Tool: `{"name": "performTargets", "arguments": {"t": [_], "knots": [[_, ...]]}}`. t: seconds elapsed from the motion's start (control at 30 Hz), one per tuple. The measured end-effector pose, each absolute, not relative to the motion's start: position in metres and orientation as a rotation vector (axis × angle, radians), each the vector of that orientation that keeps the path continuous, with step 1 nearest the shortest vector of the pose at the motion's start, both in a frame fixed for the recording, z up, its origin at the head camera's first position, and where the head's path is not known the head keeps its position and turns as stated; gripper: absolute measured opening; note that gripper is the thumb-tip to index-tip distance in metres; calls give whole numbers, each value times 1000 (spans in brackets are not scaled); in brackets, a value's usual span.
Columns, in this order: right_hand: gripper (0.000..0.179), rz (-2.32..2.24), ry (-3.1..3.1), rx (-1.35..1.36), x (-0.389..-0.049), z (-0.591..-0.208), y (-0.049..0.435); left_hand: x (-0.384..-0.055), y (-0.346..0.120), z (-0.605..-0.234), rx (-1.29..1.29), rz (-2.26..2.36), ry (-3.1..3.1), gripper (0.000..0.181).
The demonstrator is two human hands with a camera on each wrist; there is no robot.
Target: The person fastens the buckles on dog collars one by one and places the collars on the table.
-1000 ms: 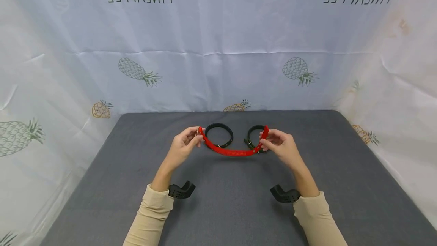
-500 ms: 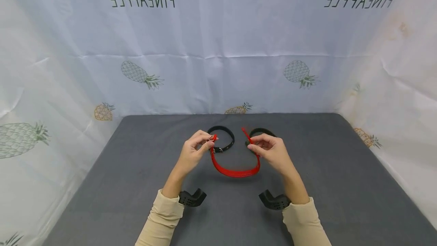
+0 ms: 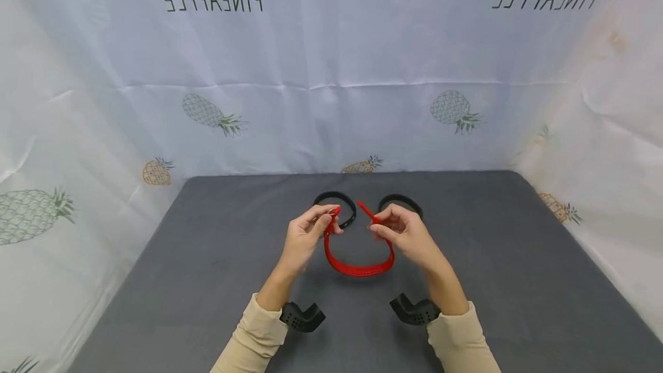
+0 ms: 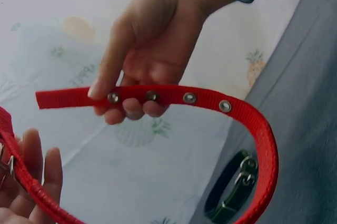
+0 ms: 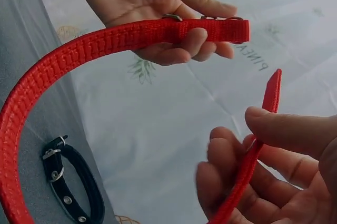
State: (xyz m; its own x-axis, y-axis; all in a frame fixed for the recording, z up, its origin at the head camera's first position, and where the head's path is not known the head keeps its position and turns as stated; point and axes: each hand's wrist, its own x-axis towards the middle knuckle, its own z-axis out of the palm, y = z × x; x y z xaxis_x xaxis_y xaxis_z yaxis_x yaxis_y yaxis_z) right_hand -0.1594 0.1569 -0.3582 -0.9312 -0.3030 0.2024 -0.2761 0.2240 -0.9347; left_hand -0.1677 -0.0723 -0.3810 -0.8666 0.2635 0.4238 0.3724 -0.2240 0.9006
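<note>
A red collar (image 3: 359, 271) hangs in a U between the two hands over the table. My left hand (image 3: 302, 242) holds its buckle end, with the metal buckle (image 5: 238, 19) near the thumb tip in the right wrist view. My right hand (image 3: 411, 239) pinches the strap near its free tip (image 5: 273, 89), which sticks up past the thumb. A row of metal eyelets (image 4: 225, 106) shows along that end in the left wrist view. The tip and the buckle face each other, apart.
Behind the left hand a black collar (image 3: 331, 194) lies on the grey table (image 3: 181, 281). A dark green collar (image 4: 227, 211) lies behind the right hand, partly hidden by it in the head view. A white pineapple-print curtain (image 3: 331, 125) hangs beyond the far edge.
Both hands have come closer together and slightly nearer the body, bending the red collar from a wide shallow curve into a deeper U. The free tip now points toward the left hand.
</note>
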Motion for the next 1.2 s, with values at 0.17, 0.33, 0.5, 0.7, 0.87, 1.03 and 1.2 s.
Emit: {"name": "performTargets", "arguments": {"t": [0.17,0.33,0.5,0.7,0.87,1.03,1.2], "knots": [[20,-1919,2380,-608,-159,-358,155,-164,-65,-379,-685,-2321,-1873,35],[24,-2014,2349,-628,-155,-354,155,-164,-60,-379,-647,-2298,-1896,35],[26,-2037,2371,-569,-149,-347,154,-163,-60,-378,-679,-2206,-1913,32],[21,-1899,2513,-515,-143,-341,152,-159,-62,-377,-761,-2040,-1997,28],[21,-1829,2548,-553,-141,-340,153,-156,-63,-377,-835,-1942,-2039,25],[22,-1780,2580,-621,-141,-340,153,-156,-63,-378,-888,-1893,-2045,25],[21,-1748,2607,-657,-142,-340,153,-157,-64,-375,-923,-1886,-2044,25]]}}
